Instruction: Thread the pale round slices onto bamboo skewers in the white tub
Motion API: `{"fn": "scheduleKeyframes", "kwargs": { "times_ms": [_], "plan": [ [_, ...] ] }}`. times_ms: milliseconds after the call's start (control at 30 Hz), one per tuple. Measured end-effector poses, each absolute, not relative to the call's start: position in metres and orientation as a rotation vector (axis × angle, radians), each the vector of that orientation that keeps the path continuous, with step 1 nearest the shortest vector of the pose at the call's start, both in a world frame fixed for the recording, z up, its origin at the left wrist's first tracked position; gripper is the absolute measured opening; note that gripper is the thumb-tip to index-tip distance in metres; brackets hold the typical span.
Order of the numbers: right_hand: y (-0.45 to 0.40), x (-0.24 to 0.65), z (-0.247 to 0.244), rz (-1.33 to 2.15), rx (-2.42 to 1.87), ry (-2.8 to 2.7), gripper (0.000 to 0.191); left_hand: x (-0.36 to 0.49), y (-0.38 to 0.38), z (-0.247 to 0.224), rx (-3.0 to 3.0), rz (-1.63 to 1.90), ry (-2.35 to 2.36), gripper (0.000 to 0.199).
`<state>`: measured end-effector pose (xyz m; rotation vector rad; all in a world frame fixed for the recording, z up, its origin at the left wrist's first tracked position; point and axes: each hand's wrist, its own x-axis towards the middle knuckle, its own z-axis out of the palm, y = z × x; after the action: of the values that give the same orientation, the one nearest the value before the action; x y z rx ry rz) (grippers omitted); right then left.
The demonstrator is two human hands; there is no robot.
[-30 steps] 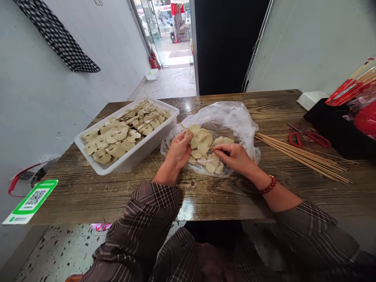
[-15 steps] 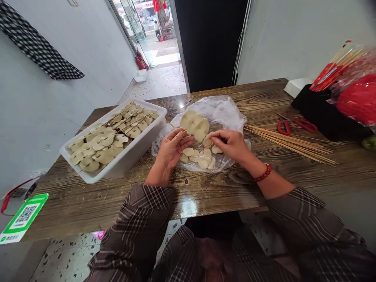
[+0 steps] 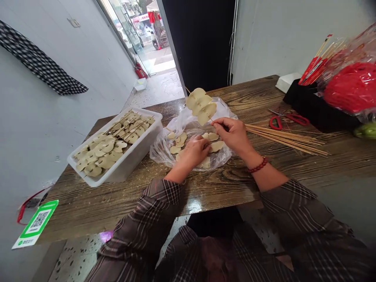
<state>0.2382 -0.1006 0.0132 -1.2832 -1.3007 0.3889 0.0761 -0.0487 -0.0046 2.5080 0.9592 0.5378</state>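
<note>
Between the thumb and fingers of my right hand is the lower end of a thin wooden skewer, threaded with several pale beige round slices. The skewer slants up to the left above a clear plastic bag. My left hand reaches down among loose slices on the bag, its fingers bent and drawn together. Whatever is under its fingertips is hidden. More loose slices lie just left of that hand.
A white plastic tub full of skewered slices stands at left. Bare skewers lie to the right, near red-handled scissors. Behind them is a black holder with red-wrapped sticks and a red bundle. A green QR card is at the left edge.
The skewer has passed from my left hand to my right and is raised, tilted. My left hand has moved right and down onto the loose slices. The view has shifted slightly.
</note>
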Motion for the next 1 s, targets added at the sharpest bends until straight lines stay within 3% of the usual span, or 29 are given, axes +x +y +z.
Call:
{"fn": "scheduleKeyframes", "kwargs": {
  "times_ms": [267, 633, 867, 1000],
  "plan": [
    [-0.099, 0.238, 0.015, 0.368, -1.253, -1.315, 0.024, 0.095, -0.055, -0.003, 2.667, 0.396, 1.075, 0.007],
    [-0.099, 0.238, 0.012, 0.362, -1.288, -1.328, 0.024, 0.098, -0.051, -0.012, 2.428, 0.467, 1.082, 0.017],
    [-0.099, 0.237, 0.01, 0.403, -1.289, -1.319, 0.024, 0.072, -0.043, 0.001, 1.853, 0.781, 0.97, 0.005],
    [-0.103, 0.235, 0.012, 0.432, -1.288, -1.327, 0.025, 0.039, -0.033, 0.015, 1.398, 0.924, 0.901, 0.017]
  ]
}}
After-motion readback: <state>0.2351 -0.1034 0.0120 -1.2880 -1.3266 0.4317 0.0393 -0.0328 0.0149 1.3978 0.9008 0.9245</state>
